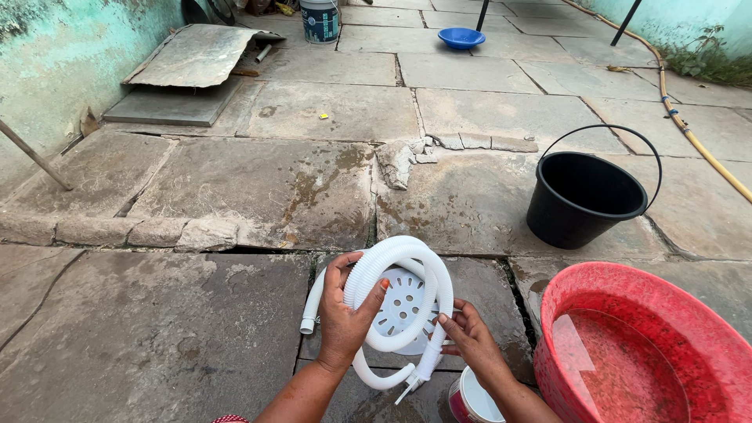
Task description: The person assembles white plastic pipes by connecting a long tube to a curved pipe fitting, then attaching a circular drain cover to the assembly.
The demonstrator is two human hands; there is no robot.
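Together, left hand (343, 317) and right hand (470, 338) around coiled white hose (399, 258).

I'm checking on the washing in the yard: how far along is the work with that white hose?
Looks done: the red basin holds water and a black bucket stands beside it. In hand: the left hand and right hand hold the coiled white hose against a perforated white disc. Left, probably: the hose has not reached the water.
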